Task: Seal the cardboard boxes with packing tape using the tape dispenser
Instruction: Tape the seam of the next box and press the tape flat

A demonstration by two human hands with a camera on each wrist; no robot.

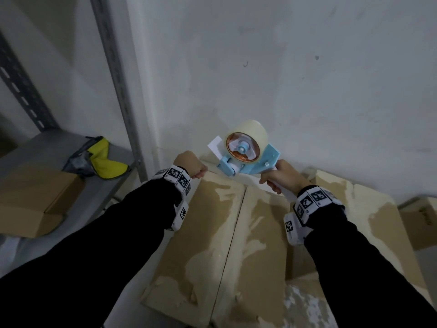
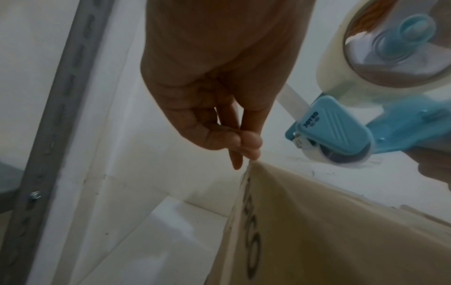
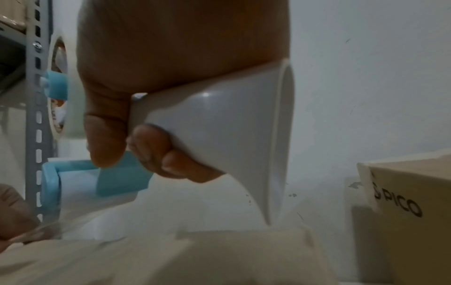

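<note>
A large cardboard box [image 1: 208, 233] lies in front of me, flaps closed, its seam running away toward the wall. My right hand [image 1: 277, 182] grips the white handle [image 3: 219, 125] of a blue tape dispenser [image 1: 268, 159]. The dispenser is held just above the box's far edge, and its clear tape roll [image 1: 250, 131] is uppermost. My left hand [image 2: 246, 146] is at the box's far left corner [image 2: 256, 165], thumb and fingertips pinched together. In the right wrist view a clear strip of tape [image 3: 48, 223] seems to run from the dispenser's roller to that hand.
A white wall [image 1: 283, 67] stands right behind the box. On the left, a grey metal shelf with a slotted post [image 1: 120, 91] carries a smaller cardboard box [image 1: 30, 200] and a yellow and grey pouch [image 1: 101, 159]. Another printed box [image 1: 421, 221] sits at the right.
</note>
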